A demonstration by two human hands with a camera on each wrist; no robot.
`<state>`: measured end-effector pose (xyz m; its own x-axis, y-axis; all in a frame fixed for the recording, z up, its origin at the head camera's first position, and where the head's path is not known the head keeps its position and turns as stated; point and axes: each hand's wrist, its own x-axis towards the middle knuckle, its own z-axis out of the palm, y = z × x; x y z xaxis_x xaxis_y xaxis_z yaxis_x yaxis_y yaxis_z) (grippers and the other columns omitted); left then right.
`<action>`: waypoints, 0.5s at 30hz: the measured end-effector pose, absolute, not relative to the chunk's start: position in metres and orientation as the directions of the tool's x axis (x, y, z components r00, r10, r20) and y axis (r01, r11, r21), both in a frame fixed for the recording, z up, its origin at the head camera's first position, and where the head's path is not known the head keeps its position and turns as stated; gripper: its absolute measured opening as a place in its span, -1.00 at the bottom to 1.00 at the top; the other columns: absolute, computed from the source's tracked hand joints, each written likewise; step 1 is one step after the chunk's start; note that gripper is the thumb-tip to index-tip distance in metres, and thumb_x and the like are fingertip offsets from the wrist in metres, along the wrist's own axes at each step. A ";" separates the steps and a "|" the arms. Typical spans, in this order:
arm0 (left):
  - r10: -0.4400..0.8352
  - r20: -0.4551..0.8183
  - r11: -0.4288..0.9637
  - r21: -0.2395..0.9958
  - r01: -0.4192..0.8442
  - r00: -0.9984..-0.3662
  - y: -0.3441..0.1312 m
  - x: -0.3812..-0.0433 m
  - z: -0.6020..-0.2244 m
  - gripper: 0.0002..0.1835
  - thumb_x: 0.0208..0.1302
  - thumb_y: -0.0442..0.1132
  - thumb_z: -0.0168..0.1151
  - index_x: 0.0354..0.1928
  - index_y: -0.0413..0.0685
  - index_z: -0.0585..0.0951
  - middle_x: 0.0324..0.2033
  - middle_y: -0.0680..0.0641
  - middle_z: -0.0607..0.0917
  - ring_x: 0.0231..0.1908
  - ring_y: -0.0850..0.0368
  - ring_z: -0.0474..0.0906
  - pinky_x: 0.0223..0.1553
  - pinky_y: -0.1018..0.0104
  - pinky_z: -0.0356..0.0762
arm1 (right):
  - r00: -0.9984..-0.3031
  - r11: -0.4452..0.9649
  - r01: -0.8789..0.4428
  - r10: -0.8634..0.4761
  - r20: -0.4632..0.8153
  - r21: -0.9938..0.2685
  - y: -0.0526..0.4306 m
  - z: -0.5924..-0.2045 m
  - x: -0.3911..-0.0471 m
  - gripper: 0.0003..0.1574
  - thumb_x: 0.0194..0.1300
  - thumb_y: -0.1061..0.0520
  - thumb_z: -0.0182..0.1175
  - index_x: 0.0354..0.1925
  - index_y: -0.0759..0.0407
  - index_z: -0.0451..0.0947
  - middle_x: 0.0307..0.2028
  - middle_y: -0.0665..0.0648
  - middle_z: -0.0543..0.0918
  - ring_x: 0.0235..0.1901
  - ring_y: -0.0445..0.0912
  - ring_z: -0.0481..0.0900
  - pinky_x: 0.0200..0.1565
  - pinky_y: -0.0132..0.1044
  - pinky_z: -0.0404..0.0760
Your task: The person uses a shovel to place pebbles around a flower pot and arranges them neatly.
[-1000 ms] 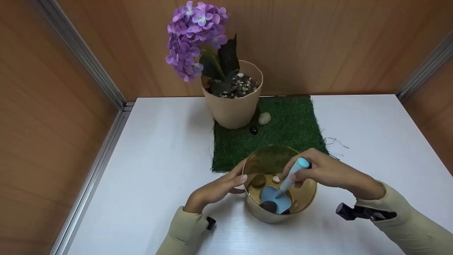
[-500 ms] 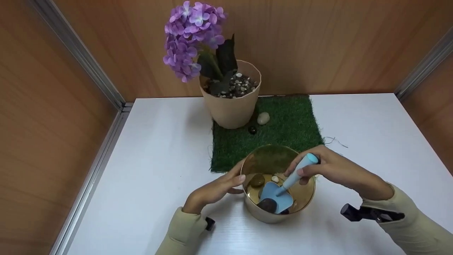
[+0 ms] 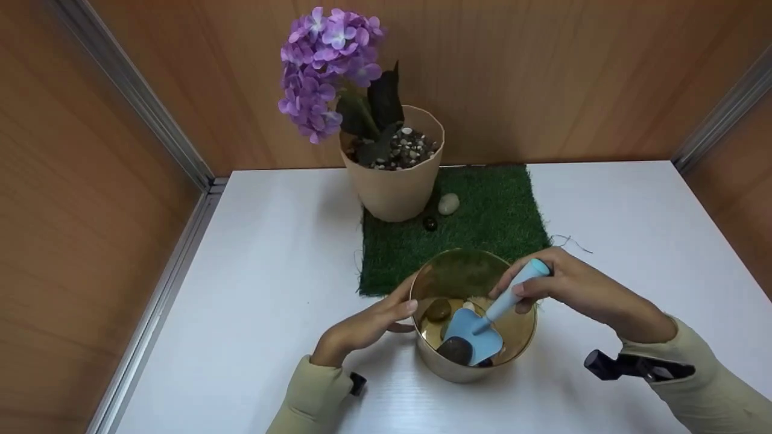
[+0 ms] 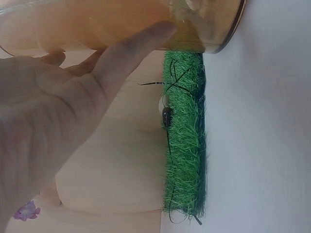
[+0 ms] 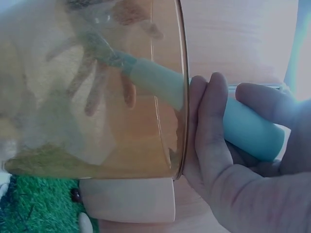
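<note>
An amber see-through bowl (image 3: 443,364) stands on the white table in the head view. My left hand (image 3: 374,322) lies along its left side, thumb on the near wall. Through the glass in the right wrist view, the fingers show straight and spread. My right hand (image 3: 561,283) grips a light-blue hand trowel by its handle (image 5: 250,128) over the bowl's right rim. The trowel's blade (image 3: 467,331) is down inside, tilted, among a dark stone (image 3: 455,351), a brown stone (image 3: 438,310) and a small pale stone (image 3: 469,306), which the blade partly hides.
Behind the bowl lies a green grass mat (image 3: 494,211), bearing a white stone (image 3: 449,204) and a black stone (image 3: 430,223). A beige pot (image 3: 392,196) with purple flowers (image 3: 329,66) stands at its back left. Wooden panels (image 3: 543,78) enclose the table.
My right hand has moved slightly right, so the trowel's handle leans further that way. Its blade stays among the stones. My left hand and the bowl have hardly moved.
</note>
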<state>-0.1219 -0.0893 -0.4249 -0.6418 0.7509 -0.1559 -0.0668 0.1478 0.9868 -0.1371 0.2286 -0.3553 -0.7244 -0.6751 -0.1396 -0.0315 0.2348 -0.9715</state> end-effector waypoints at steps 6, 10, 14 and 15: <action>0.750 -0.153 0.142 0.987 -0.070 -0.644 -0.090 -0.122 -0.429 -0.33 0.41 0.14 -0.25 0.45 0.35 -0.24 0.43 0.04 -0.21 0.37 -0.10 -0.09 0.13 0.01 0.33 | -0.720 0.171 -0.006 -0.685 -0.114 -0.985 0.231 -0.358 -0.138 -0.72 0.34 0.26 0.04 -0.08 0.41 0.56 -0.11 0.38 0.60 -0.34 0.05 0.61 -0.27 -0.03 0.61; 0.748 -0.156 0.142 0.987 -0.074 -0.646 -0.090 -0.122 -0.428 -0.34 0.43 0.11 -0.26 0.45 0.32 -0.24 0.43 0.03 -0.20 0.37 -0.10 -0.07 0.13 0.03 0.33 | -0.717 0.146 0.004 -0.689 -0.105 -0.989 0.232 -0.359 -0.139 -0.71 0.35 0.26 0.03 -0.07 0.43 0.55 -0.11 0.40 0.59 -0.35 0.03 0.60 -0.27 -0.06 0.61; 0.751 -0.157 0.140 0.987 -0.078 -0.641 -0.090 -0.122 -0.426 -0.32 0.43 0.10 -0.25 0.46 0.28 -0.24 0.43 0.03 -0.20 0.36 -0.11 -0.07 0.14 0.04 0.32 | -0.714 0.110 0.015 -0.695 -0.088 -0.994 0.234 -0.359 -0.140 -0.70 0.35 0.28 0.01 -0.06 0.48 0.53 -0.10 0.44 0.58 -0.35 0.02 0.60 -0.27 -0.08 0.61; 0.752 -0.157 0.140 0.987 -0.078 -0.640 -0.090 -0.123 -0.428 -0.32 0.43 0.11 -0.24 0.46 0.28 -0.25 0.43 0.03 -0.20 0.36 -0.11 -0.06 0.14 0.04 0.33 | -0.712 0.096 0.020 -0.697 -0.082 -0.995 0.234 -0.360 -0.140 -0.69 0.35 0.29 0.00 -0.06 0.49 0.52 -0.10 0.45 0.57 -0.34 0.02 0.61 -0.27 -0.09 0.61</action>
